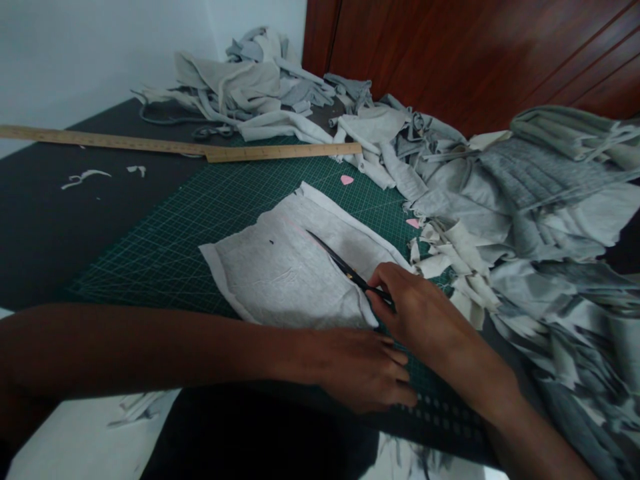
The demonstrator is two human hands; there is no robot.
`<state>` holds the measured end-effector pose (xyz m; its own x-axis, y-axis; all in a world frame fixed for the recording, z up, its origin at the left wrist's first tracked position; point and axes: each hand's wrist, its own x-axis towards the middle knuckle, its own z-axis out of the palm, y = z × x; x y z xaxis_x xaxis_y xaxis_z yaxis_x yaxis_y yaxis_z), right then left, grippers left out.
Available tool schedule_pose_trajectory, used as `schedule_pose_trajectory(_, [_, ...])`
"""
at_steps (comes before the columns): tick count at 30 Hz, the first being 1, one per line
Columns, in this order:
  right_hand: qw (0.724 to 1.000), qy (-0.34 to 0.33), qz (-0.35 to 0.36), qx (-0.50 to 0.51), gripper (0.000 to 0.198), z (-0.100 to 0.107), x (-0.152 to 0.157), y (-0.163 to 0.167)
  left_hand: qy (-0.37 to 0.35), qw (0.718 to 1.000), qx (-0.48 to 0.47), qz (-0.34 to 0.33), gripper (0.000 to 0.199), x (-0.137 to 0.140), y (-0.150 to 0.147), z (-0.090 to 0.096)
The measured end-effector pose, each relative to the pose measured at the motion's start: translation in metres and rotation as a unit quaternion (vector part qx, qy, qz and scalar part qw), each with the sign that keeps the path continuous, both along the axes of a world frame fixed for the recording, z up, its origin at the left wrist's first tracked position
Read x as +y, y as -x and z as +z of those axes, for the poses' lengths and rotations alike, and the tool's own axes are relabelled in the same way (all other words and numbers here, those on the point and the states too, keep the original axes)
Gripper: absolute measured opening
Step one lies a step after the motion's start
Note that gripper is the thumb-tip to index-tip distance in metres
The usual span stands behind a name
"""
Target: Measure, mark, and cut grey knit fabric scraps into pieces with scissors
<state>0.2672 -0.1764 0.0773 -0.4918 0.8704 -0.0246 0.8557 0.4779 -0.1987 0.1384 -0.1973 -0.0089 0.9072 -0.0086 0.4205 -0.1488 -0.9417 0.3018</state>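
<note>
My right hand (407, 303) is closed round the handles of black scissors (345, 267). Their blades point up and to the left, along a cut in a light grey piece of fabric (280, 267). A faint pink line carries on beyond the tip, and a small black mark shows on the cloth. My left hand (367, 370) lies palm down by the fabric's near edge, just below my right hand. Its fingers are a little apart and slightly bent; what lies beneath the palm is hidden. The fabric rests on a green cutting mat (165, 247).
A wooden ruler (125, 143) lies across the mat's far side, against a second wooden strip (285, 153). Heaped grey fabric scraps (465, 187) line the back and right. Pink chalk pieces (347, 180) and thin offcuts (85, 177) lie about. A reddish-brown wooden panel (475, 53) stands behind.
</note>
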Motion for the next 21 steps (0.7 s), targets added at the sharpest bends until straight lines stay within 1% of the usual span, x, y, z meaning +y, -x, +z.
schedule_pose_trajectory(7, [1.0,0.004,0.0,0.015,0.013,0.0,0.0011,-0.0009,-0.003,1.0,0.002,0.002,0.002,0.0006,0.0011,0.0027])
schedule_pose_trajectory(14, [1.0,0.017,-0.013,-0.013,0.01,0.0023,0.0005,0.0026,-0.005,0.999,0.051,-0.006,0.005,0.0008,0.0016,0.0074])
schedule_pose_trajectory(18, [0.998,0.035,-0.018,-0.042,0.01,0.0061,-0.0008,0.0056,-0.004,0.999,0.037,-0.014,0.009,0.0019,0.0021,0.0072])
schedule_pose_trajectory(21, [0.998,0.033,-0.017,-0.041,0.01,0.0072,-0.0012,0.0056,-0.008,0.999,0.034,-0.016,0.01,0.0024,0.0024,0.0077])
